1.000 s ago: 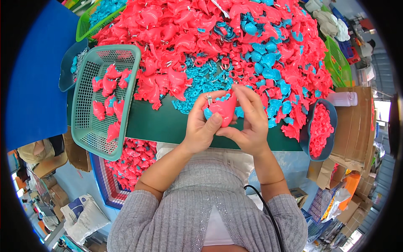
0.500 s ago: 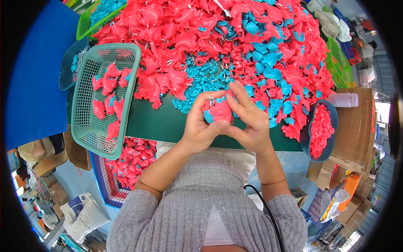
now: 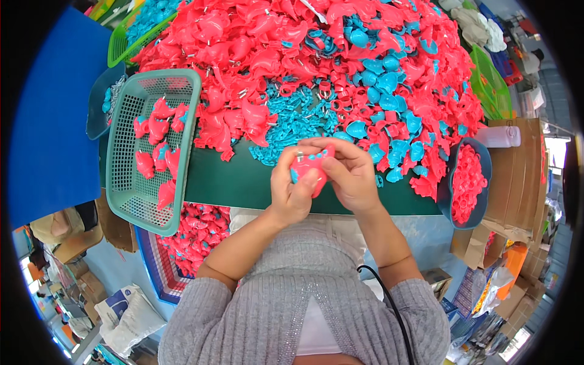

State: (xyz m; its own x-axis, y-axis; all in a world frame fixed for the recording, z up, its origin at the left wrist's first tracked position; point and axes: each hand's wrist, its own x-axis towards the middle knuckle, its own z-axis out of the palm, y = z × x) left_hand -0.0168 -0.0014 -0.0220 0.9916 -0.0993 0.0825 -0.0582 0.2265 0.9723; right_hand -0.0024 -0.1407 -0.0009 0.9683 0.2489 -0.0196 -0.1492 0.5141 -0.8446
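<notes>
- Gripping a pink-and-blue plastic piece in both hands, holding it over the bare near strip of a green table.
- Closing the left hand around the left side of the piece, pressing the thumb against its near face.
- Bending the right hand around the far and right sides, meeting the left one at the same piece, some fingertips hiding behind it.
- Showing blue patches on the piece, at its top and left.
- Facing a broad heap of pink parts, mixing on the right with blue shells.
- Lying just beyond the hands: a cluster of small blue parts.
- Having on the left a green mesh basket, containing several pink-and-blue assemblies.
- Having on the right a dark blue bowl, brimming with pink rings.
- Wearing a grey ribbed cardigan.
</notes>
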